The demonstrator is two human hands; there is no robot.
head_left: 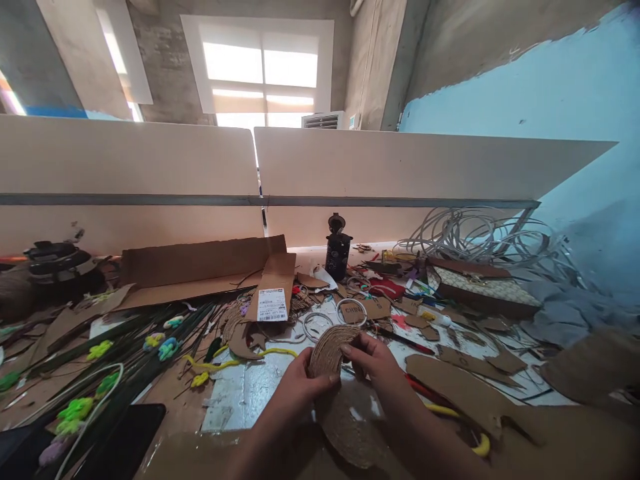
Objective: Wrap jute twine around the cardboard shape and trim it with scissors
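Observation:
A curved piece wrapped in brown twine (330,351) is held up between both hands above the table. My left hand (300,387) grips its left side, with the thumb across the lower end. On the right, my right hand (373,363) pinches its upper right edge with closed fingers. The piece runs down into a wider, rounded brown part (350,427) below the hands, also with a coiled texture. Behind the hands lie white rings (351,311) and a scrap of printed cardboard.
An open cardboard box (200,273) stands back left, a black bottle (337,250) behind the hands. Right are a patterned handbag (480,287), coiled white tubing (470,233) and cardboard scraps (475,363). Left lie fuzzy flowers (75,410) on long stems and a dark tablet-like slab (123,440).

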